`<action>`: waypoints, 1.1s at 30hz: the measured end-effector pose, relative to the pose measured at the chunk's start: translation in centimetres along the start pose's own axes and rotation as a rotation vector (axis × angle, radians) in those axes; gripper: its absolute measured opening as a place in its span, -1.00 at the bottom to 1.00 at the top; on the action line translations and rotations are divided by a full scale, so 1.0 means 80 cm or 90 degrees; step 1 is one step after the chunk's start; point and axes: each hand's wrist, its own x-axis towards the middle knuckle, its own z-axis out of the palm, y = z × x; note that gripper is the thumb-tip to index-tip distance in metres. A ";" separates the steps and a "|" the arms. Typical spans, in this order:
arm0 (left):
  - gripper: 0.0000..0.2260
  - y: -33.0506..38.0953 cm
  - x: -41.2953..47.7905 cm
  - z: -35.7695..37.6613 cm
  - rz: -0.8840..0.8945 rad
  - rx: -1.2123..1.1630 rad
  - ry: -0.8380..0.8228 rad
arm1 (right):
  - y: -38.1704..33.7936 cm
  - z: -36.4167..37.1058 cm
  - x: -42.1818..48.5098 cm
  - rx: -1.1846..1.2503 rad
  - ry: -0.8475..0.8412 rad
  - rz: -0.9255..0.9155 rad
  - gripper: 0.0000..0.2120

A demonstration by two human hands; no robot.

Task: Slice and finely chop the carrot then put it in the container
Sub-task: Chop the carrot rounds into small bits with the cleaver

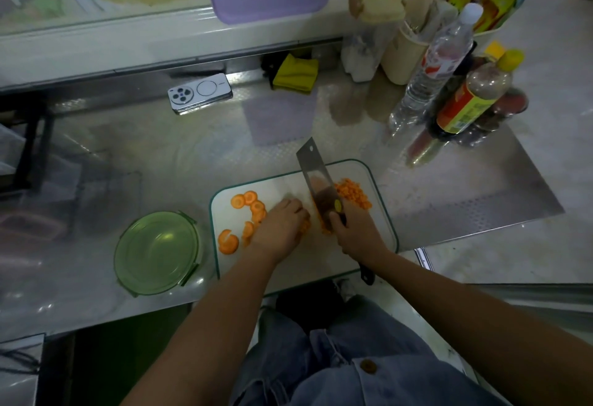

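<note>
Orange carrot slices (pixel 257 206) lay near the board's (pixel 321 258) left edge; the left hand's (pixel 282 227) curled fingers pinned some beside the cleaver (pixel 316 181) the right hand (pixel 351 229) gripped.

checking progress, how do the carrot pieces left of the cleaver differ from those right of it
The carrot slices are large flat rounds, the chopped carrot tiny bits. The slices lie spread out; the chopped carrot is heaped. Both are orange and sit on the cutting board.
</note>
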 end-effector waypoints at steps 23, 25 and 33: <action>-0.68 0.023 -0.014 0.015 -0.269 -0.119 0.098 | -0.012 0.020 -0.016 -0.157 -0.100 0.023 -0.83; -0.61 0.018 -0.019 0.014 -0.282 -0.150 0.110 | -0.015 0.018 -0.014 -0.156 -0.089 0.020 -0.82; -0.75 0.013 -0.021 0.014 -0.280 -0.187 0.135 | -0.026 0.017 -0.021 -0.155 -0.049 0.024 -0.76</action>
